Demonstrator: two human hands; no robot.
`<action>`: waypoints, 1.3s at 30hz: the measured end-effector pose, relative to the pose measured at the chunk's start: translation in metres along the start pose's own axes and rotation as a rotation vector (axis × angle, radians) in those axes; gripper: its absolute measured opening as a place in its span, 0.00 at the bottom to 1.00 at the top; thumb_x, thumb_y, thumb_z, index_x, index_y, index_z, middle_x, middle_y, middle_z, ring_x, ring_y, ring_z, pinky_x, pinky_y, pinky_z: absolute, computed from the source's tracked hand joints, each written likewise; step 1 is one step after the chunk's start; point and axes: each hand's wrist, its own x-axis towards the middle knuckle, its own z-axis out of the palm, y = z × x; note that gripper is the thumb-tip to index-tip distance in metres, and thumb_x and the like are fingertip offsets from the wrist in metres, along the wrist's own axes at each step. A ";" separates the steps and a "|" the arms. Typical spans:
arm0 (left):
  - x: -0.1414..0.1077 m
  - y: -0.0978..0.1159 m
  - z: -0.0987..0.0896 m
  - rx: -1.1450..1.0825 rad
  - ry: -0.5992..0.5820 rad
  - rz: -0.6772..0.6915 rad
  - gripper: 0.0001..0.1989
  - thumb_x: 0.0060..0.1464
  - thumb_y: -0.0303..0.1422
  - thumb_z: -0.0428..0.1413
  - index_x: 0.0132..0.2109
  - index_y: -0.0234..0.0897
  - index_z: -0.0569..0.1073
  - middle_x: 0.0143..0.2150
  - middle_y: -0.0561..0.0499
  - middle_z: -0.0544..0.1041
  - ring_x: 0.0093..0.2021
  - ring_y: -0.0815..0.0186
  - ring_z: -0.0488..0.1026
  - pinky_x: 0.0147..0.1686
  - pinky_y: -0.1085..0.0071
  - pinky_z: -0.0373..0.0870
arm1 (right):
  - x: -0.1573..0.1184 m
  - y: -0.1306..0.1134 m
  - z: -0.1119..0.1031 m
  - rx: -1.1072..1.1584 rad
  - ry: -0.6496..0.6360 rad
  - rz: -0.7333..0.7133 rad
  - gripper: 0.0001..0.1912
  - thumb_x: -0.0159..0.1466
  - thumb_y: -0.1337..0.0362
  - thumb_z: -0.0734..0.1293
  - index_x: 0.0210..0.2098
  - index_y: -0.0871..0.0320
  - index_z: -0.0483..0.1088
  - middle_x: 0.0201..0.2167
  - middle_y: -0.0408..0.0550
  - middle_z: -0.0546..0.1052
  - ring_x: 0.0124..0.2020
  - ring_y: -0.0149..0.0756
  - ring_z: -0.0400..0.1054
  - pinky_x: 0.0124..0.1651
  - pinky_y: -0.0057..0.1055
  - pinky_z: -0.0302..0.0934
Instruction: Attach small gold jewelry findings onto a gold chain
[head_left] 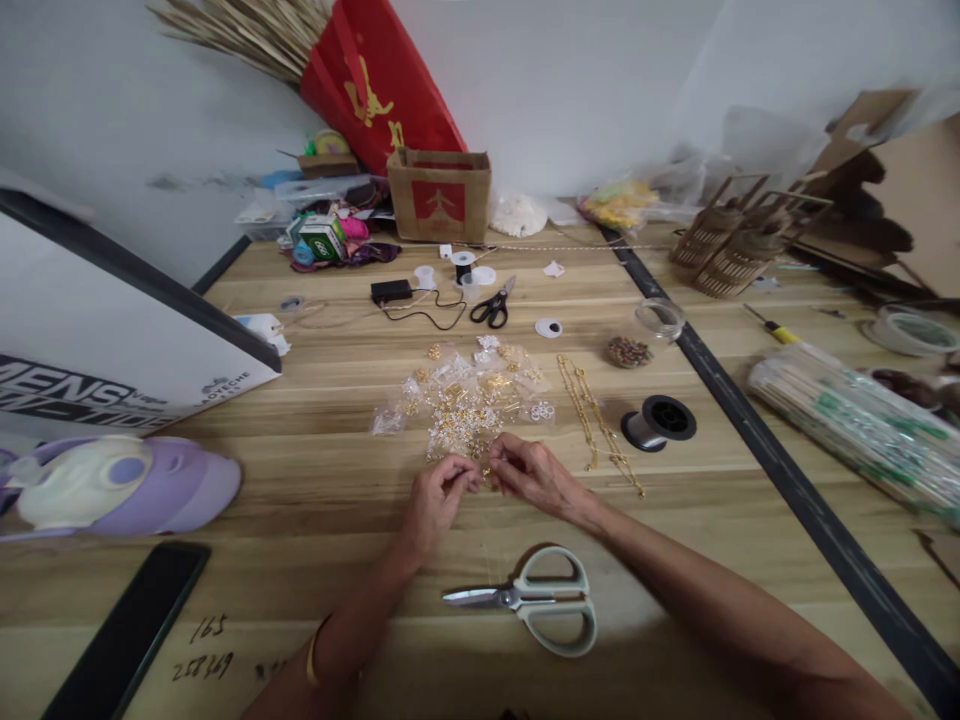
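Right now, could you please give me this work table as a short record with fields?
Left hand: fingers pinched, near the loose findings; anything held is too small to tell
Right hand: fingertips pinched, beside the left hand
Findings: small gold- and silver-coloured pieces, some in clear bags
Nearer the person: pale-handled scissors, blades pointing left
To the right: gold chains, dark spool
Far left: phone

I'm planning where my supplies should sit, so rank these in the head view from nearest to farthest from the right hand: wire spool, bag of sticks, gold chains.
From the right hand:
1. Gold chains, just to its right.
2. Wire spool, right of the chains.
3. Bag of sticks, far right, past the spool.
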 end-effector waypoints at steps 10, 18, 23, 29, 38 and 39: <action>-0.001 -0.003 -0.002 0.123 0.053 0.053 0.05 0.55 0.31 0.51 0.34 0.36 0.70 0.26 0.52 0.74 0.28 0.68 0.72 0.31 0.74 0.68 | -0.001 -0.003 0.002 0.117 -0.039 0.032 0.10 0.67 0.59 0.57 0.34 0.58 0.61 0.23 0.42 0.72 0.20 0.27 0.66 0.25 0.23 0.60; -0.002 -0.005 -0.006 0.338 0.068 0.164 0.06 0.54 0.30 0.53 0.35 0.40 0.75 0.32 0.51 0.79 0.31 0.66 0.75 0.35 0.74 0.68 | -0.001 0.001 0.005 0.153 -0.050 0.041 0.11 0.67 0.56 0.58 0.35 0.58 0.61 0.22 0.41 0.71 0.20 0.27 0.65 0.25 0.24 0.61; -0.003 -0.002 -0.004 0.349 0.048 0.218 0.09 0.54 0.29 0.53 0.39 0.41 0.77 0.37 0.49 0.80 0.35 0.63 0.76 0.39 0.71 0.70 | -0.002 0.000 0.006 0.149 -0.063 0.035 0.12 0.67 0.55 0.57 0.35 0.58 0.61 0.23 0.42 0.72 0.19 0.27 0.66 0.25 0.23 0.60; -0.005 -0.002 -0.005 0.383 0.002 0.232 0.10 0.55 0.28 0.52 0.40 0.41 0.77 0.37 0.48 0.80 0.35 0.63 0.75 0.39 0.70 0.70 | -0.002 -0.004 0.005 0.149 -0.070 0.037 0.14 0.66 0.54 0.58 0.35 0.58 0.61 0.22 0.42 0.72 0.19 0.27 0.66 0.25 0.24 0.60; -0.001 0.005 -0.009 0.289 0.025 0.180 0.06 0.56 0.30 0.51 0.32 0.37 0.71 0.30 0.50 0.74 0.32 0.66 0.70 0.35 0.72 0.65 | -0.002 0.001 0.006 0.137 -0.066 0.055 0.14 0.67 0.53 0.57 0.36 0.58 0.60 0.22 0.42 0.73 0.19 0.27 0.66 0.24 0.24 0.60; 0.000 0.007 -0.009 0.229 0.022 0.158 0.06 0.56 0.31 0.51 0.32 0.36 0.71 0.30 0.50 0.73 0.33 0.66 0.69 0.36 0.72 0.65 | -0.002 0.000 0.006 0.133 -0.067 0.053 0.14 0.67 0.53 0.57 0.36 0.58 0.60 0.23 0.42 0.73 0.19 0.27 0.66 0.24 0.24 0.60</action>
